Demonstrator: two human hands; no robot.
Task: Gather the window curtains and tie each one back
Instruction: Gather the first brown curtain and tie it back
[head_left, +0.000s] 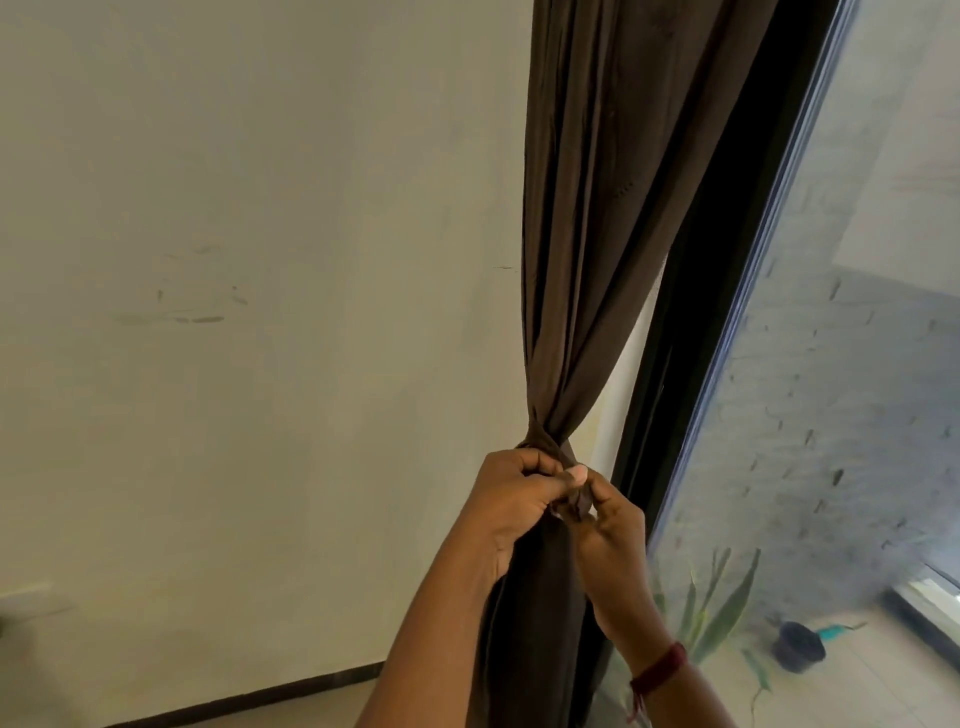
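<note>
Both hands meet at the gathered curtain, low in my feed. The left hand (514, 499) has its fingers curled round the bunched cloth just under the knot (540, 441), thumb pressed across the front. The right hand (613, 535), a red thread (662, 667) at its wrist, pinches a tail of fabric between thumb and fingertips, touching the left. Below them the loose lower cloth hangs straight down between the forearms.

The brown curtain (587, 234) falls from above in tight folds, drawn to the wall side of the dark window frame (691, 312) and cinched at the knot against the pale wall (260, 260). I judge the tie on this one to be nearly done. To finish it well, I would hold the left hand firm as an anchor and pull the tail evenly with the right, so the wrap tightens without dragging the folds out of line. I would then let go gently and check that it holds.

Beyond the glass (831, 415), a plant (722, 603) and a dark pot (797, 647) stand outside.
</note>
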